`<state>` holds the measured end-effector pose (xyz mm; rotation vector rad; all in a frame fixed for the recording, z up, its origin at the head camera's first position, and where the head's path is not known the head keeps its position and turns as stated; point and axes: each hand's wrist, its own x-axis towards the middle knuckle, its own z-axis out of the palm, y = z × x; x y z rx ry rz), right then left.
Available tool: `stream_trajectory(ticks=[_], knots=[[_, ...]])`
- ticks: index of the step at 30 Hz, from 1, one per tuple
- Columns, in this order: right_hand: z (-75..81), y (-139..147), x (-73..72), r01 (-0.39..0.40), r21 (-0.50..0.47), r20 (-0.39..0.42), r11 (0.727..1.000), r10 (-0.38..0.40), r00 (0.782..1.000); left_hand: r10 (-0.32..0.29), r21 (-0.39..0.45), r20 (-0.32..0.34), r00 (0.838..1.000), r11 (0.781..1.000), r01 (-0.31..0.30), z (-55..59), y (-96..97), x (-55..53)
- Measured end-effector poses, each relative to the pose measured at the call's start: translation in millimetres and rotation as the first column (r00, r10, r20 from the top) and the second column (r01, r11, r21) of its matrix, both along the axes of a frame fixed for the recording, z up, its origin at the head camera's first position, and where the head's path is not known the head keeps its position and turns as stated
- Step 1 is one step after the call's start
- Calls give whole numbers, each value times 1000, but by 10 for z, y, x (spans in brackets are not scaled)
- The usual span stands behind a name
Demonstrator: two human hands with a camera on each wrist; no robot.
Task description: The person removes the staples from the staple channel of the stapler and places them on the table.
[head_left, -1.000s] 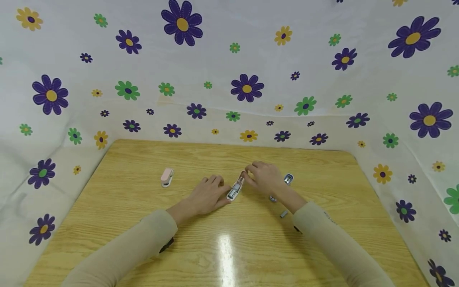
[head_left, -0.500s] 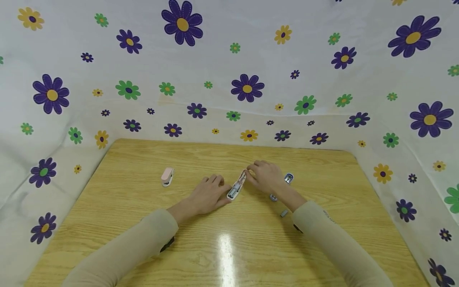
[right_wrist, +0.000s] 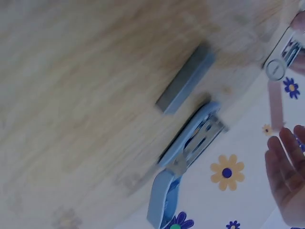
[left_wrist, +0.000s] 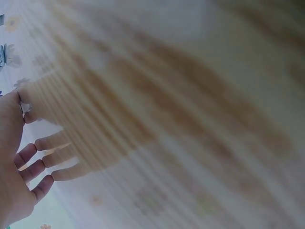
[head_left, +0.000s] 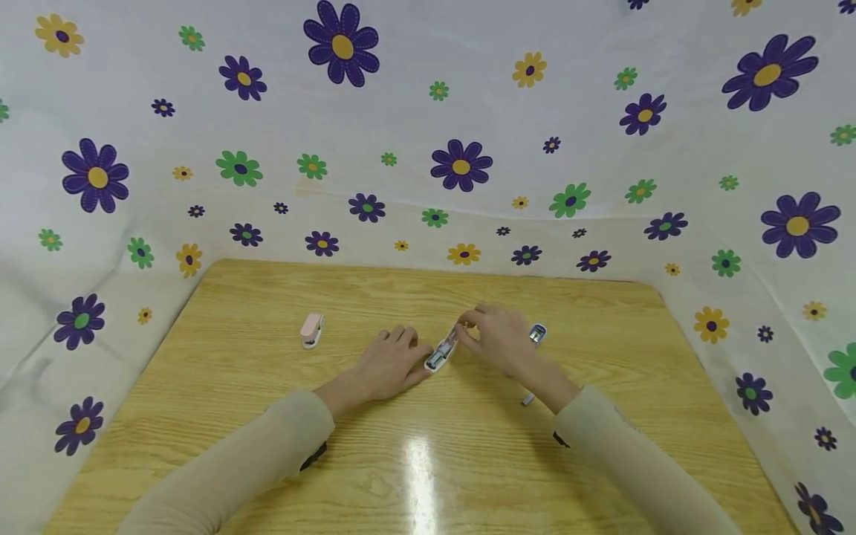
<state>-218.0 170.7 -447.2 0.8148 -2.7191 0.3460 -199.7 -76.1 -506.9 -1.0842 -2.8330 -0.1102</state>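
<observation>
An opened-up mini stapler (head_left: 438,357) with a white base and a pink handle lies slantwise on the table between the hands. My left hand (head_left: 388,365) grips its near end between thumb and forefinger; the other fingers rest loosely beside it, as the left wrist view shows. My right hand (head_left: 498,336) is at the far end, with relaxed fingertips close to the tip of the pink handle (right_wrist: 276,107); I cannot tell whether they touch it. A blue stapler (right_wrist: 188,138), also opened, lies by the right forearm. Near it is a grey staple strip (right_wrist: 186,78).
A closed pink-and-white stapler (head_left: 311,331) stands at the left on the wooden table (head_left: 267,461). A white flowered cloth (head_left: 401,126) hangs behind the table and along both sides. The right forearm partly covers the blue stapler in the head view.
My right hand has shifted slightly, and its forearm has moved a little right and down, hiding more of the blue stapler. The left hand and its stapler have stayed nearly still.
</observation>
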Motion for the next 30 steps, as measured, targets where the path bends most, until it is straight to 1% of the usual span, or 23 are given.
stream_trajectory(ticks=[2, 3, 5, 6, 8, 10, 13, 17, 21, 24, 27, 29, 30], knots=[[-7, -31, 51, 28, -63, 108, 998, -21, 994, 5, -1, 1, 1000, 1000, -5, 1, -2, 1], [-19, -46, 68, 44, -93, 169, 995, -27, 985, 6, -1, 2, 1000, 1000, -6, 2, -2, 1], [-36, -78, 95, 75, -139, 279, 987, -33, 960, 7, -1, -1, 1000, 1000, -7, -3, -3, 0], [-43, -92, 106, 84, -156, 321, 984, -30, 947, 7, -1, -3, 1000, 1000, -7, -6, -2, -1], [-64, -117, 117, 101, -195, 397, 976, -15, 918, 8, -2, -3, 1000, 1000, -8, -9, -1, -3], [-76, -138, 123, 113, -224, 452, 968, 1, 892, 10, -7, -4, 1000, 1000, -10, -12, 1, -4], [-105, -153, 119, 132, -264, 515, 955, 24, 857, 10, -6, 2, 1000, 1000, -10, -5, 5, 1], [-143, -164, 112, 177, -314, 599, 933, 49, 800, 9, -3, 18, 1000, 1000, -9, 7, 8, 11], [-163, -183, 103, 201, -354, 654, 914, 88, 751, 13, -7, 23, 1000, 1000, -13, 8, 9, 16], [-149, -203, 104, 217, -366, 683, 905, 103, 723, 14, -7, 22, 1000, 1000, -14, 13, 11, 19], [-131, -226, 105, 257, -360, 714, 897, 87, 695, 14, -9, 23, 1000, 1000, -14, 18, 17, 21], [-133, -238, 99, 286, -346, 728, 894, 63, 683, 13, -8, 28, 1000, 1000, -13, 20, 19, 21], [-141, -242, 92, 292, -337, 730, 895, 53, 681, 14, -10, 30, 999, 1000, -13, 21, 20, 22]])
